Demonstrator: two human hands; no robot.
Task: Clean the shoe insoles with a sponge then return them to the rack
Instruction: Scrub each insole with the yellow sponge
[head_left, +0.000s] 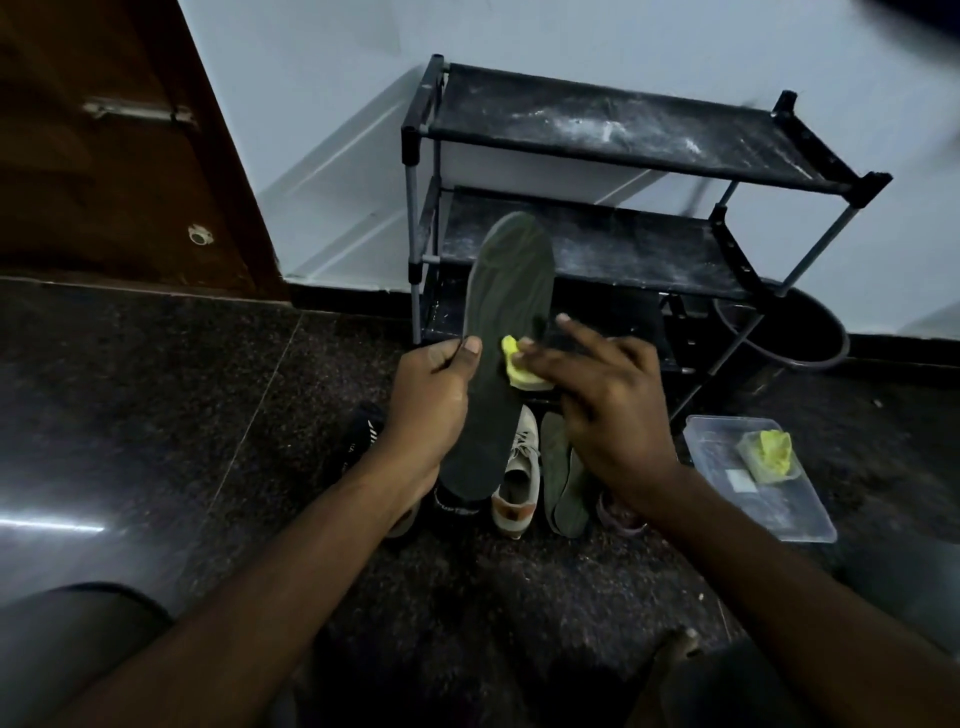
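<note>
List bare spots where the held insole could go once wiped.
Free: top shelf, dusty but bare; middle shelf right of the insole the left hand grips; floor between shoes and door. Crowded: floor before the rack, with shoes, loose insoles and a clear tub; the right hand holds the sponge.

a wooden door, a beige sneaker, a clear tub.

No text can be read with certainty. A black shoe on the floor, just under the heel end of the held insole, carries a short line of white letters, but they are too blurred to spell out. A small white label lies inside the clear plastic box; whether it has any print I cannot tell.
</note>
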